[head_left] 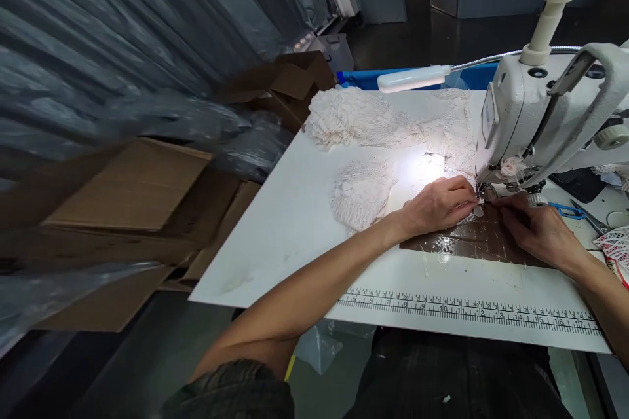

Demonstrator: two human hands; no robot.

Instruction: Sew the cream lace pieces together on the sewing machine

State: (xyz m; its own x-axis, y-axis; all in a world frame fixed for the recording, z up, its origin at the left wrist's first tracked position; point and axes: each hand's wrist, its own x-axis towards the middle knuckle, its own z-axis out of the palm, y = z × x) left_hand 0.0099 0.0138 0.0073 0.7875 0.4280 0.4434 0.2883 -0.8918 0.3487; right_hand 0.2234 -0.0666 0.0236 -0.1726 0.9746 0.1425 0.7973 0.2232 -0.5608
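Nearest my view, a printed ruler [466, 311] runs along the front edge of the white desk [295, 222]. Just beyond it lies a dark brown plate [466, 245], and both bare forearms cross toward it.

The left hand [437, 206] rests on the desk at the plate's far edge. Its fingers are drawn together and pinch a small lace scrap [476, 213] directly under the head of the sewing machine [521, 111]. The right hand [538, 229] comes in from the other side, fingers curled, with its tips meeting the same scrap. I cannot tell whether it grips the scrap or only presses on it. The scrap sits between the two sets of fingertips, touching both.

Blue-handled scissors [570, 211] lie just right of the right hand. Left of the left hand is a loose lace piece [361, 193], lit by the gooseneck lamp [413, 78]. Farther back a larger heap of lace [358, 118] reaches the desk's rear edge. Cardboard boxes [132, 196] stand beside the desk at left.
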